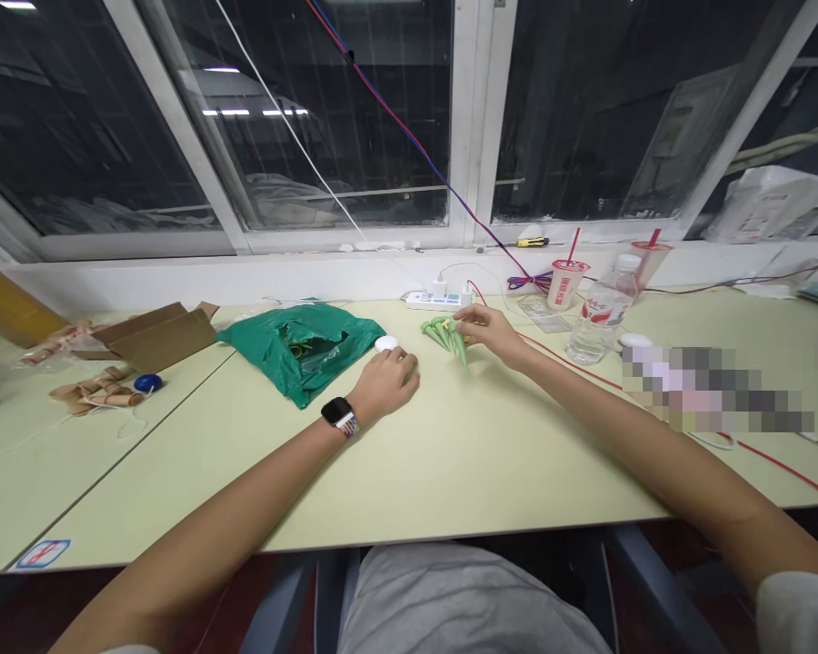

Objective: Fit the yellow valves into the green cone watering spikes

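Note:
My right hand (492, 334) is pinching a slim green cone-shaped piece (461, 352), its pointed end hanging down toward the table. Just left of it, several similar green pointed pieces (436, 332) lie in a small cluster, with a bit of yellow among them. On the table, my left hand (384, 381) rests palm down with its fingers curled under; whatever they may hold is hidden. A white rounded object (385, 343) shows right behind those fingers, and I cannot tell whether they touch. The left wrist wears a watch (339, 416).
A torn green plastic bag (259, 350) lies left of my hands. Farther left are a cardboard box (154, 338) and wooden pieces with a blue ball (148, 383). A power strip (436, 300), a water bottle (600, 313), drink cups (565, 286) and a red cable stand behind and right.

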Demonstrator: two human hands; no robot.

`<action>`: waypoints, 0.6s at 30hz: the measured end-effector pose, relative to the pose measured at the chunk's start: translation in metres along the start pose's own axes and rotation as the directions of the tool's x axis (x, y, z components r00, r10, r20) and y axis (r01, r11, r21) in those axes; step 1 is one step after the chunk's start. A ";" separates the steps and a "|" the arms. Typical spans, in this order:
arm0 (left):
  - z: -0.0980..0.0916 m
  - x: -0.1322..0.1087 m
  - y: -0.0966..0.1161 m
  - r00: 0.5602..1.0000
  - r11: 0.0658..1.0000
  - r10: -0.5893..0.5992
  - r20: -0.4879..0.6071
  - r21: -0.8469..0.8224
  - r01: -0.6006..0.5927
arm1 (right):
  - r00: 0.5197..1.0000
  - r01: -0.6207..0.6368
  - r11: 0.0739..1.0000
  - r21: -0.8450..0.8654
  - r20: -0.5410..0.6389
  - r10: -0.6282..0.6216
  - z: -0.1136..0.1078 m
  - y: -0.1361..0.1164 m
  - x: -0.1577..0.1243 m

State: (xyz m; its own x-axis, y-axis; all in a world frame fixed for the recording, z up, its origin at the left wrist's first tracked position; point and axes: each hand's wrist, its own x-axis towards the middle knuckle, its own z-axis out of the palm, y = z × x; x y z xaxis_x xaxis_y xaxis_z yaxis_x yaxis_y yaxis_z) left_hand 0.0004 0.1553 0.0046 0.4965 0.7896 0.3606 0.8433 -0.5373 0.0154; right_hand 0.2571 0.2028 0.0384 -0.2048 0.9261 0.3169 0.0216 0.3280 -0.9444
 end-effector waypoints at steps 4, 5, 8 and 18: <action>-0.007 -0.003 0.015 0.982 0.972 -0.186 0.045 0.154 0.177 | 0.999 -0.029 1.000 0.000 -0.031 0.029 -0.018 0.009 -0.018; -0.008 -0.004 0.018 0.973 0.959 -0.222 0.056 0.195 0.207 | 0.998 -0.046 0.999 0.001 -0.041 0.046 -0.022 0.012 -0.020; -0.013 -0.009 0.025 0.947 0.912 -0.310 0.085 0.307 0.271 | 0.995 -0.078 0.997 0.010 -0.066 0.078 -0.027 0.019 -0.025; -0.025 -0.009 0.037 0.986 0.986 -0.164 -0.036 0.009 0.165 | 0.997 -0.077 0.996 0.041 -0.003 0.077 -0.003 0.018 -0.052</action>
State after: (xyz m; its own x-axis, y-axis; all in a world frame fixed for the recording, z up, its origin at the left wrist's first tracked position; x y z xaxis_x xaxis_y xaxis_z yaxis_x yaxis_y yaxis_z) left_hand 0.0217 0.1209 0.0247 0.3432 0.8558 0.3870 0.9154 -0.3971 0.0663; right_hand 0.2709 0.1606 0.0052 -0.1993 0.9493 0.2432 -0.0030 0.2476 -0.9689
